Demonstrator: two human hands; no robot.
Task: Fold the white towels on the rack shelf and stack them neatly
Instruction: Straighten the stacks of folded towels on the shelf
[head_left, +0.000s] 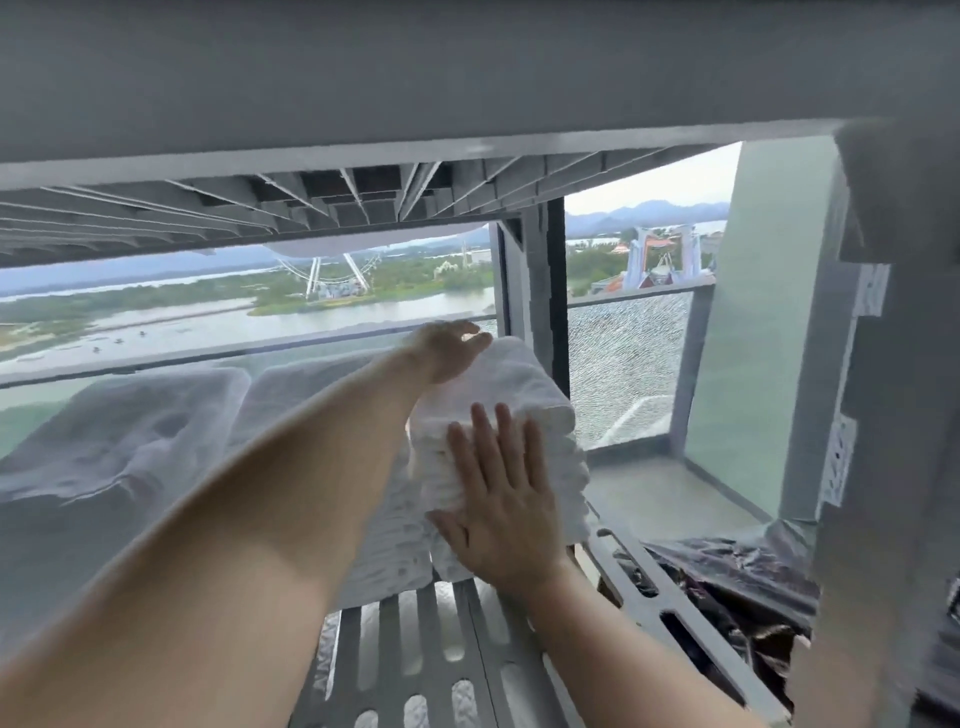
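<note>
My right hand (498, 499) lies flat against the near face of the stack (519, 410) of folded white towels, fingers straight and a little spread, the thumb out to the left; it presses the cloth and grips nothing. My left arm crosses from the lower left, and my left hand (448, 352) rests on top of the stack at its far end. Its fingers look stretched out and laid on the cloth, not curled round it, though that hand is a bit blurred.

The stack sits on the grey slatted shelf (415, 654), close to the right edge. Its layers are lined up on the near side, and the top towel is rounded over.

Loose towels (135, 441) lie crumpled along the left part of the shelf, reaching toward the far edge and touching the stack's left side under my left arm.

An upper shelf (363, 202) with ribs underneath hangs just above. Past the right edge, lower down, lies a dark crinkled bag (727, 577). Behind the far edge a window (208, 312) shows water and green land
</note>
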